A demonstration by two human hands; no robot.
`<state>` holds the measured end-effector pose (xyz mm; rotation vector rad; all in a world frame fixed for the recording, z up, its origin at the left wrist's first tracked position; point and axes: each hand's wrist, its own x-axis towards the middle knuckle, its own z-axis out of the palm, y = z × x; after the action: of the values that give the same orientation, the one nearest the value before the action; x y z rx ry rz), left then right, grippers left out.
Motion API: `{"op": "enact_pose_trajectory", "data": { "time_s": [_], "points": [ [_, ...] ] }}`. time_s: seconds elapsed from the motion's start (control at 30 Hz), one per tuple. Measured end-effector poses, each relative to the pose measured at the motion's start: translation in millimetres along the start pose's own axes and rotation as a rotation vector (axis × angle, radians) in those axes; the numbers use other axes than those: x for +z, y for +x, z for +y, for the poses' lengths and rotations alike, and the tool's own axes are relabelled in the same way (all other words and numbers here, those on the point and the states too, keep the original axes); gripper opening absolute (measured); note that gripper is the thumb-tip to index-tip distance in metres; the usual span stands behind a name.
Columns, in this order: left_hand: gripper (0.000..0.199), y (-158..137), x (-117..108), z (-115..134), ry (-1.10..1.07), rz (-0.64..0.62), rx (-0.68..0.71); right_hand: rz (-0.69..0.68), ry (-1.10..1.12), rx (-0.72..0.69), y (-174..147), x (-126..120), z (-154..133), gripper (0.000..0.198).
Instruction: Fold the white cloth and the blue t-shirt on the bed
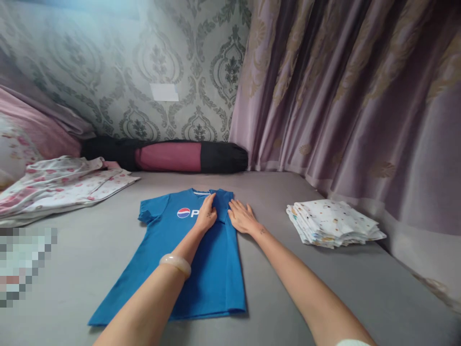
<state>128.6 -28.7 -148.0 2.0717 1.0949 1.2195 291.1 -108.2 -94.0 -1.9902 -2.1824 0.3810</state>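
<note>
A blue T-shirt (194, 269) lies spread on the grey bed, its neckline away from me. Its right side is folded inward, while the left sleeve points out to the side. On the chest are a round red, white and blue logo and a white letter P; my left hand (208, 215) covers what follows. That hand rests on the shirt just below the collar, fingers stretched forward, near the folded part. Flat at the folded right edge, by the shoulder, lies my right hand (243, 217) with its fingers spread. A pale bangle (175, 264) circles my left wrist.
To the right sits a stack of folded white printed cloth (334, 223). Crumpled white and pink floral clothing (72, 180) lies at the left. A long black and maroon roll (169, 156) runs along the wall. Purple curtains (306, 96) hang at the right; a pixelated patch covers something lower left.
</note>
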Motion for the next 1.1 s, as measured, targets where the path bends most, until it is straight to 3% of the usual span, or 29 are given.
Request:
{"op": "enact_pose_trajectory", "data": {
  "time_s": [0.27, 0.5, 0.7, 0.83, 1.1],
  "points": [
    [0.06, -1, 5, -6, -0.015, 0.025, 0.025, 0.08, -0.059, 0.078, 42, 3, 4, 0.058],
    [0.065, -2, 3, -8, -0.008, 0.032, 0.07, 0.237, -0.105, 0.149, 52, 16, -2, 0.053],
    [0.066, -1, 2, -10, -0.012, 0.017, 0.098, 0.179, -0.061, 0.158, 54, 12, -1, 0.053],
    [0.066, 1, 1, -10, 0.001, 0.001, 0.089, 0.075, 0.077, 0.152, 46, 1, 0, 0.057],
    [0.067, 2, 0, -12, 0.016, -0.019, 0.106, 0.118, 0.007, 0.053, 1, 16, -29, 0.059]
  ]
}}
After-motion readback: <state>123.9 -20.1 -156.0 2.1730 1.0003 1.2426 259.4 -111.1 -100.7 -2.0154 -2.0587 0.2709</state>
